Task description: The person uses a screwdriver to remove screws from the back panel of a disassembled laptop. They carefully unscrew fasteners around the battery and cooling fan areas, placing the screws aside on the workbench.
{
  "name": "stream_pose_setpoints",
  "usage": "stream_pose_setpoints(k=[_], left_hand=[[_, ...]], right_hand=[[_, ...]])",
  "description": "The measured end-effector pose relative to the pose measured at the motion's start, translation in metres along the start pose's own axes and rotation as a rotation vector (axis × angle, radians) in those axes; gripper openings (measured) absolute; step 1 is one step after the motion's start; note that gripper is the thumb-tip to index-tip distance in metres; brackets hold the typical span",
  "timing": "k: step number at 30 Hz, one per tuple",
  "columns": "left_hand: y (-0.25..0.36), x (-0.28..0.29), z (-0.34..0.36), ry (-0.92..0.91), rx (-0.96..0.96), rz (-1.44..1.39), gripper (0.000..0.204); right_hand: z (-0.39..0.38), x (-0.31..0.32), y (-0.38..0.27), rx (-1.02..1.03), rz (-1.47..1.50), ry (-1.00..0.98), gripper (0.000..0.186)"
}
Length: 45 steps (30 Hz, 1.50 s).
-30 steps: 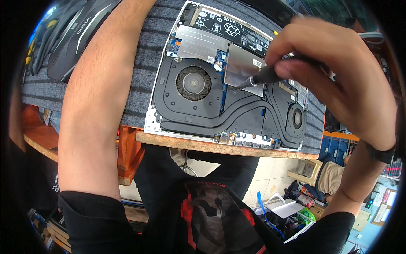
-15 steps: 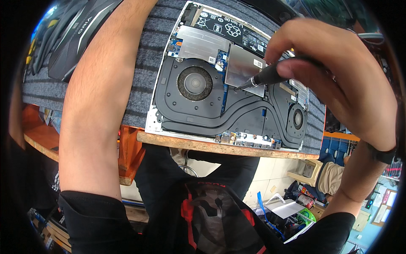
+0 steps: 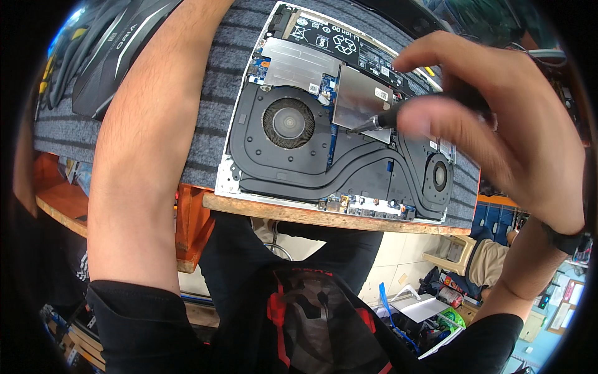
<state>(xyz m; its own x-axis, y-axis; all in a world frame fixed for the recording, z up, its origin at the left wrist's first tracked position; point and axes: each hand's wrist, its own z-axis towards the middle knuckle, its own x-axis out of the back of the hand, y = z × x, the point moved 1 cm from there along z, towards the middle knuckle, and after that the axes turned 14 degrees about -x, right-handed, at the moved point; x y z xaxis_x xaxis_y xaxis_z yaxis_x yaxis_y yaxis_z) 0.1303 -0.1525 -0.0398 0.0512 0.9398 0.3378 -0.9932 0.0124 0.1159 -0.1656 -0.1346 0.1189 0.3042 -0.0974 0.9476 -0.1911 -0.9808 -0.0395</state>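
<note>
An opened laptop (image 3: 222,181) lies with its insides up on the striped grey mat. My right hand (image 3: 517,118) is closed around a dark-handled screwdriver (image 3: 387,118), the thumb on its handle and the index finger raised off it. The slanting metal shaft points down at the lower edge of a silver cover plate (image 3: 358,100), near a screw spot; whether it touches cannot be made out. Left of it sits a large round fan (image 3: 289,123), with a black battery (image 3: 374,61) above. My left forearm (image 3: 149,124) runs up past the laptop's left side; its hand is outside the picture.
A smaller fan (image 3: 440,176) sits at the laptop's right end. The wooden table edge (image 3: 324,218) runs below it. At upper left lie a black printed case (image 3: 118,56) and dark cables (image 3: 65,75). A box of loose items (image 3: 423,311) stands on the floor at lower right.
My right thumb has slid forward along the screwdriver handle and the fingers have opened a little. The shaft stays at nearly the same spot. My left arm has barely moved.
</note>
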Motion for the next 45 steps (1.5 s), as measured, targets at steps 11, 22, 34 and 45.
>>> stream_pose_setpoints(k=[11,22,34,45], left_hand=[[-0.006,0.006,-0.005,-0.036,0.003,0.027,0.018],[-0.009,0.008,-0.009,-0.029,0.003,0.054,0.017],[-0.003,0.008,-0.006,-0.058,0.067,0.06,0.017],[-0.004,0.007,-0.005,-0.044,0.025,0.031,0.016]], right_hand=[[0.004,-0.001,0.004,0.029,0.018,0.014,0.019],[0.002,-0.004,0.006,0.057,0.009,0.005,0.023],[-0.036,-0.004,0.002,0.019,0.023,0.033,0.026],[-0.041,-0.023,0.002,0.012,0.04,0.063,0.023]])
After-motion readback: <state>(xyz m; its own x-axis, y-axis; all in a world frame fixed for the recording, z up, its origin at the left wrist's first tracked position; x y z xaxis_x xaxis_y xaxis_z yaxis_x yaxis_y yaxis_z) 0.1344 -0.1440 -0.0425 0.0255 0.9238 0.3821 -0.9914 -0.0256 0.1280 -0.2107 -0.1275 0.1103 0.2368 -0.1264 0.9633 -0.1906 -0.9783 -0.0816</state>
